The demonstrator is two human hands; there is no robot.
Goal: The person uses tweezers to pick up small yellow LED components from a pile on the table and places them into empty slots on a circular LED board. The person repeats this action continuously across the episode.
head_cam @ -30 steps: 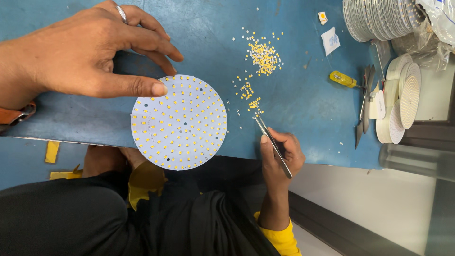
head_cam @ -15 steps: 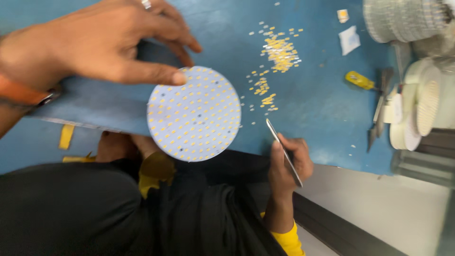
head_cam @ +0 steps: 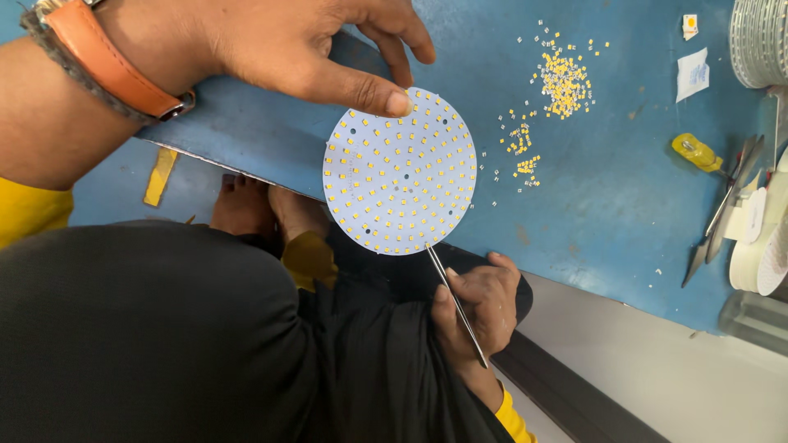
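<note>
left hand (head_cam: 279, 41) thumb pinning round board (head_cam: 400, 171) mid-frame; right hand (head_cam: 480, 308) below it pinching tweezers (head_cam: 456, 303), tip at board's lower edge

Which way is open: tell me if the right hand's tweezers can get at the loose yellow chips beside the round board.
Probably yes: the right hand holds the tweezers at the round board's edge, and bare blue table lies between them and the loose chips.
</note>
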